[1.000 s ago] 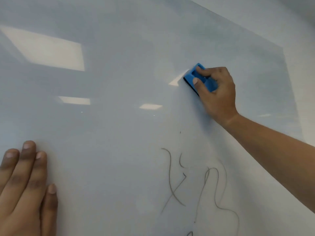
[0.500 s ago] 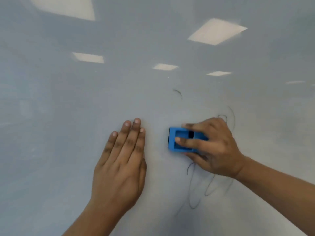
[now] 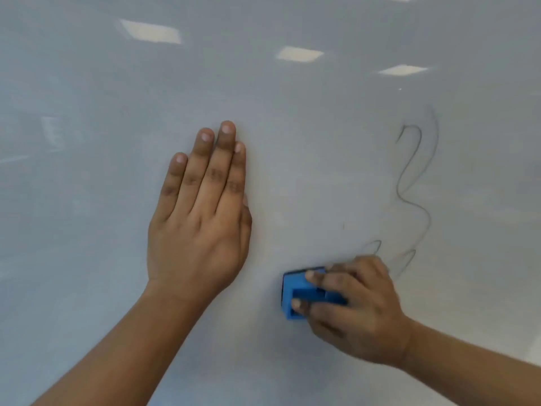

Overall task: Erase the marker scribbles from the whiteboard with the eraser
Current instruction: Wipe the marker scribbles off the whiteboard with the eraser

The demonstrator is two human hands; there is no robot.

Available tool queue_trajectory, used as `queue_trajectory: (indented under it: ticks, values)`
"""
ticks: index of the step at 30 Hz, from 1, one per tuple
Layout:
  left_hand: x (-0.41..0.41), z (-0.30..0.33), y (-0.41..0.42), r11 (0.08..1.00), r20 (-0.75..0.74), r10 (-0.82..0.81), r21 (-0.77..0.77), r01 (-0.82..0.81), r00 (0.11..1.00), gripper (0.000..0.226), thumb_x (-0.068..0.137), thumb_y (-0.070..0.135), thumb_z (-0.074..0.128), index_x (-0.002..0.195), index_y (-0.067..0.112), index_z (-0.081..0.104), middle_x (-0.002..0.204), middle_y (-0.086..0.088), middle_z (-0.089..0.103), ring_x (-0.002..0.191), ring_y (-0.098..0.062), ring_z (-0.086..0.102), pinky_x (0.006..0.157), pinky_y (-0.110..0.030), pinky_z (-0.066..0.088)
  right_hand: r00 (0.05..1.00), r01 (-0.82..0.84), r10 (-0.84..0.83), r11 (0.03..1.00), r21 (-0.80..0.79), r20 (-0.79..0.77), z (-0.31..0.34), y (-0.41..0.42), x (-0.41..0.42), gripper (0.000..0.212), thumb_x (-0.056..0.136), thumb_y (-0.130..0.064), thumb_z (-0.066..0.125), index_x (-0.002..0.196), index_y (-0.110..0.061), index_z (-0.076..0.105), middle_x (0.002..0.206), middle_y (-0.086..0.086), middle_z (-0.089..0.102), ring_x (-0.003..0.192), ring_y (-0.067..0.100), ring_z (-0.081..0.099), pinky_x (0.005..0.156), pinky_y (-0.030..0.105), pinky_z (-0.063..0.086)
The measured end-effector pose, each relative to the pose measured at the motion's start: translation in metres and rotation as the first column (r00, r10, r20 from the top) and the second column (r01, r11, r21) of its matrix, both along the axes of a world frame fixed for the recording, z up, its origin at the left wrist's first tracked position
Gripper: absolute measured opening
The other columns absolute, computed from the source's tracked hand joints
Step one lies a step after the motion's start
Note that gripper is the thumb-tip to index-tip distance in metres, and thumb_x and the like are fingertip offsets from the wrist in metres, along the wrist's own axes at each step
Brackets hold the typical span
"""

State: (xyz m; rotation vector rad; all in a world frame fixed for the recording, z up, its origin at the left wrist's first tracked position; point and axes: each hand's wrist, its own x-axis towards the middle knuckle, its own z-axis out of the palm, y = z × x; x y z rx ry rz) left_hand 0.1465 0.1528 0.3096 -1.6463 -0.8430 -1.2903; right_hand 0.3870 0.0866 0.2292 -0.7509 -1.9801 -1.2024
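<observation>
A glossy whiteboard fills the whole view. My right hand grips a blue eraser and presses it flat on the board at the lower centre-right. Thin dark marker scribbles run in a wavy line above and right of that hand, with small loops just beyond its knuckles. My left hand lies flat on the board, fingers together, left of the eraser and apart from it, holding nothing.
Ceiling lights are reflected as bright patches across the top of the board. No edge of the board or other object shows.
My right hand has swept the eraser down and slightly left; the scribbles left of the wavy line are gone. The view has shifted, and my left hand stays flat on the board.
</observation>
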Motion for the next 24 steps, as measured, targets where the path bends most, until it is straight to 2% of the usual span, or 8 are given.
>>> queue_trajectory:
  ticks: [3, 5, 7, 11, 14, 17, 20, 24]
  values:
    - [0.001, 0.000, -0.001, 1.000, 0.004, -0.002, -0.004, 0.002, 1.000, 0.056, 0.105, 0.016, 0.037, 0.158, 0.002, 0.027, 0.166, -0.014, 0.024, 0.156, -0.030, 0.021, 0.129, -0.043, 0.012, 0.985, 0.033, -0.014, 0.994, -0.108, 0.175, -0.058, -0.009, 0.013, 0.019, 0.090, -0.033, 0.078, 0.107, -0.041, 0.075, 0.107, -0.008, 0.076, 0.086, 0.018, 0.063, 0.075, 0.035, 0.049]
    - [0.002, 0.001, -0.001, 1.000, 0.010, 0.002, 0.001, -0.002, 1.000, 0.055, 0.105, 0.016, 0.037, 0.158, 0.002, 0.027, 0.166, -0.013, 0.023, 0.155, -0.029, 0.021, 0.129, -0.042, 0.012, 0.967, 0.019, 0.007, 0.995, -0.100, 0.253, -0.040, -0.008, 0.016, 0.021, 0.091, -0.030, 0.077, 0.110, -0.038, 0.074, 0.109, -0.005, 0.076, 0.083, 0.020, 0.066, 0.069, 0.034, 0.049]
    - [0.003, 0.002, -0.002, 1.000, 0.014, 0.003, 0.000, -0.003, 1.000, 0.055, 0.105, 0.016, 0.037, 0.157, 0.002, 0.028, 0.166, -0.012, 0.021, 0.155, -0.029, 0.021, 0.129, -0.042, 0.012, 0.969, -0.017, 0.027, 0.999, -0.041, 0.247, 0.006, -0.006, 0.016, 0.017, 0.091, -0.031, 0.076, 0.108, -0.033, 0.076, 0.107, 0.002, 0.076, 0.076, 0.024, 0.068, 0.065, 0.034, 0.048]
    - [0.003, 0.001, -0.001, 1.000, 0.014, 0.009, 0.005, -0.009, 1.000, 0.055, 0.105, 0.016, 0.036, 0.158, 0.003, 0.028, 0.166, -0.010, 0.018, 0.156, -0.029, 0.020, 0.129, -0.042, 0.013, 0.991, -0.015, 0.040, 0.981, 0.195, -0.125, 0.131, 0.010, 0.021, 0.033, 0.091, -0.039, 0.075, 0.120, -0.024, 0.071, 0.108, 0.017, 0.068, 0.085, 0.032, 0.059, 0.073, 0.043, 0.049]
    - [0.003, 0.001, -0.001, 1.000, 0.019, -0.009, 0.008, 0.009, 1.000, 0.054, 0.106, 0.016, 0.035, 0.158, 0.003, 0.027, 0.166, -0.010, 0.017, 0.156, -0.030, 0.021, 0.129, -0.042, 0.012, 0.946, -0.004, 0.076, 0.975, 0.220, -0.315, 0.161, 0.020, 0.019, 0.039, 0.089, -0.040, 0.078, 0.121, -0.019, 0.070, 0.110, 0.016, 0.061, 0.093, 0.036, 0.057, 0.078, 0.042, 0.051]
    - [0.003, 0.001, -0.001, 1.000, 0.021, -0.021, 0.001, 0.021, 1.000, 0.053, 0.106, 0.016, 0.034, 0.158, 0.003, 0.027, 0.165, -0.010, 0.016, 0.155, -0.031, 0.021, 0.129, -0.042, 0.010, 0.961, -0.042, 0.085, 0.985, 0.168, -0.263, 0.110, 0.016, 0.020, 0.038, 0.088, -0.038, 0.076, 0.123, -0.026, 0.067, 0.114, 0.006, 0.055, 0.090, 0.031, 0.055, 0.078, 0.043, 0.048]
    - [0.004, 0.000, -0.003, 1.000, 0.024, -0.028, -0.007, 0.028, 0.999, 0.053, 0.107, 0.016, 0.035, 0.158, 0.002, 0.027, 0.165, -0.010, 0.017, 0.155, -0.032, 0.022, 0.129, -0.042, 0.010, 0.989, -0.053, 0.048, 0.998, -0.035, -0.139, 0.014, 0.002, 0.030, 0.030, 0.089, -0.039, 0.072, 0.118, -0.033, 0.068, 0.115, 0.002, 0.059, 0.080, 0.026, 0.059, 0.072, 0.037, 0.044]
    - [0.002, 0.000, -0.002, 0.999, 0.021, -0.029, -0.020, 0.029, 0.999, 0.054, 0.107, 0.017, 0.034, 0.159, 0.004, 0.025, 0.167, -0.011, 0.017, 0.156, -0.029, 0.018, 0.130, -0.041, 0.009, 0.986, 0.029, 0.015, 0.967, -0.254, 0.168, -0.115, -0.022, 0.046, 0.007, 0.095, -0.032, 0.073, 0.100, -0.037, 0.073, 0.101, -0.008, 0.072, 0.074, 0.019, 0.066, 0.066, 0.032, 0.051]
